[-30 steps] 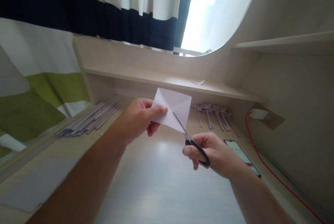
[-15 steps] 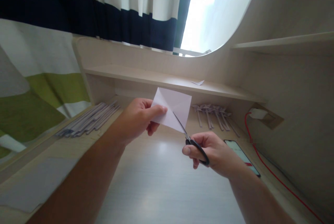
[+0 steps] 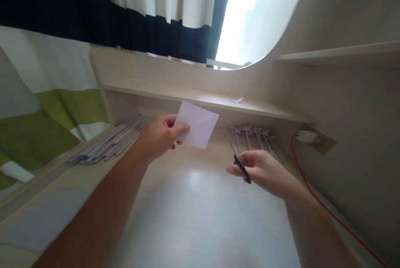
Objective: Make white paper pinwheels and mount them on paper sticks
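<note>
1. Head view, centre. My left grip [image 3: 161, 138] is clamped on the paper square [image 3: 200, 125], thumb on top, at about its 8 o'clock edge. The paper is raised above the desk [image 3: 193, 218]; a faint crease shows, but any slit is too indistinct to tell.

2. Head view, 4 o'clock from the paper. My right grip [image 3: 262, 172] is closed round the black handles of the scissors [image 3: 243, 169]. The blades point towards 11 o'clock, seem to lie together, and stand apart from the paper.

3. Head view, technique. Sound cutting, in my judgement, calls for the corner being cut to face the blades at 4 o'clock, the scissors aligned with the crease, and my left thumb well off that line. A firm pinch without buckling steadies the sheet; stopping short of the middle guards against severing it.

4. Head view, surroundings. Rolled paper sticks [image 3: 108, 143] lie at 9 o'clock, finished-looking paper pinwheels [image 3: 253, 131] at 3 o'clock, both clear of the blades.
</note>
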The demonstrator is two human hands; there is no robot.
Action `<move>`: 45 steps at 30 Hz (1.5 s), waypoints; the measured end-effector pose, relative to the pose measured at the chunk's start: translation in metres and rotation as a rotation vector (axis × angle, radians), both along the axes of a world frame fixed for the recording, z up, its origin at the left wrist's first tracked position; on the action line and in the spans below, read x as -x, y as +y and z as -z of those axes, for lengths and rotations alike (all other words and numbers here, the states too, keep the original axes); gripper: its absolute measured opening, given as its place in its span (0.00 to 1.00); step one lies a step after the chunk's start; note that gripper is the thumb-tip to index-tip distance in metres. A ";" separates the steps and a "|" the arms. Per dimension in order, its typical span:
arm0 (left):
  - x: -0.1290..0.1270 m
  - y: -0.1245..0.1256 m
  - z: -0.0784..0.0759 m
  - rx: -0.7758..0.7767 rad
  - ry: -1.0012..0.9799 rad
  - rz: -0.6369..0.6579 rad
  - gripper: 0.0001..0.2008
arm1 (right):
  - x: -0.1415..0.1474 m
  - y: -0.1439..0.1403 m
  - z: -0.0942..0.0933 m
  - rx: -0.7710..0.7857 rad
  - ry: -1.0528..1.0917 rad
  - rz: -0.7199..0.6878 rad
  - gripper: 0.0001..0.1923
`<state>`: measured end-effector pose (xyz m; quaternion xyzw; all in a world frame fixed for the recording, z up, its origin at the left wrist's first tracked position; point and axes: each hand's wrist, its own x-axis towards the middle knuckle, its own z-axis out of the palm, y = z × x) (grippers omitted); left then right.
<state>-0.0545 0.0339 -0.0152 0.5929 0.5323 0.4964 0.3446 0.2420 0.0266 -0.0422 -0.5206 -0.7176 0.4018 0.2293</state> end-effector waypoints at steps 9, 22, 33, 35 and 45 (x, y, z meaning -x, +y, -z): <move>-0.026 -0.012 0.007 0.048 0.248 0.292 0.05 | 0.026 -0.001 0.008 -0.225 0.495 0.139 0.18; -0.043 -0.008 0.017 0.133 -0.084 0.421 0.21 | 0.031 0.004 0.018 -0.089 0.899 0.195 0.13; -0.042 -0.017 0.005 0.019 -0.003 0.305 0.22 | 0.031 0.003 0.017 -0.060 0.842 0.146 0.16; -0.039 -0.015 0.006 0.011 0.030 0.279 0.22 | 0.028 0.003 0.015 -0.063 0.797 0.135 0.18; -0.019 -0.013 -0.003 -0.120 0.037 -0.008 0.22 | 0.007 0.000 0.002 0.099 0.295 -0.173 0.23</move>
